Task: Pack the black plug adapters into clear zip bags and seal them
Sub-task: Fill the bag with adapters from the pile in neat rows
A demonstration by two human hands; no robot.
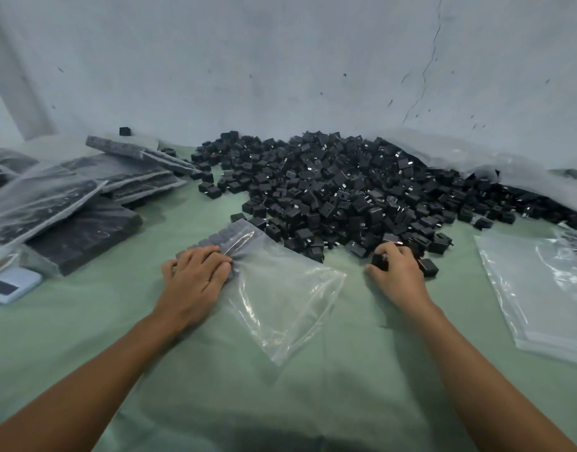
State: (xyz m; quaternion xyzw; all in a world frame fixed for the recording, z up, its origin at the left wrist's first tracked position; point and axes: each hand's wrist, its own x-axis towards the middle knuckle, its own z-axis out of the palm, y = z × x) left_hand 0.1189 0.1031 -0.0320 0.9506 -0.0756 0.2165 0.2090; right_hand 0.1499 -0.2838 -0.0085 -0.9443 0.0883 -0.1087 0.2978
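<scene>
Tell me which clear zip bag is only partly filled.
The zip bag under the left hand: adapters fill only its far end. The left stack is full, the right bags look empty.

The pale green tabletop (280, 402) meets a grey-white wall (280, 60), speckled, with a crack (425, 70) at the right. Near the left edge lies a small white device (11, 285), perhaps a scale, dark panel upward.
</scene>
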